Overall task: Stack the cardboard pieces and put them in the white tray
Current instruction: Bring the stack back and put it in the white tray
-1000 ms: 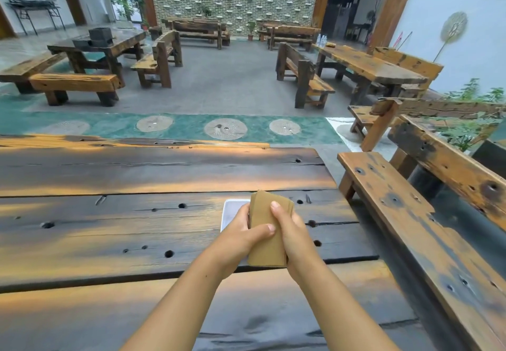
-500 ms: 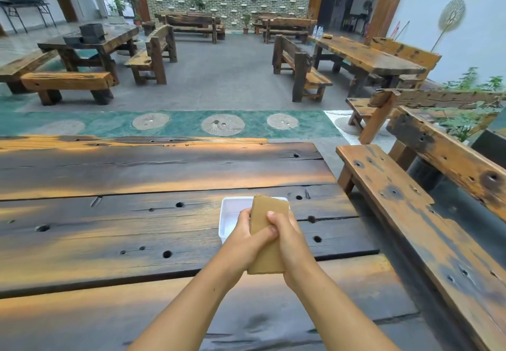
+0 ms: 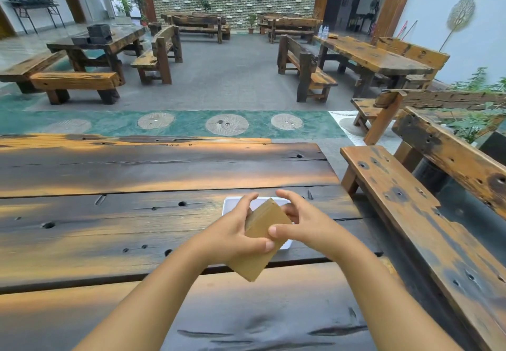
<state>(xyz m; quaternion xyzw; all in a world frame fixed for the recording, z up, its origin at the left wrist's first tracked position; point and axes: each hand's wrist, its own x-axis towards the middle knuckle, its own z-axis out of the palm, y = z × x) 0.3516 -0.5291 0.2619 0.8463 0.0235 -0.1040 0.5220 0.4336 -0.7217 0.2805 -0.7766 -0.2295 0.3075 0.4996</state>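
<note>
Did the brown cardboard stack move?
Yes. The brown cardboard stack tipped from upright to slanted, its top leaning over the white tray, held in both hands.

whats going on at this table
A person is holding a stack of cardboard pieces in both hands above a dark wooden table. The left hand grips the stack from the left and the right hand pinches it from the right, with the stack tilted. A white tray sits on the table just behind the hands, mostly hidden by them. The stack is not yet in the tray.
</note>
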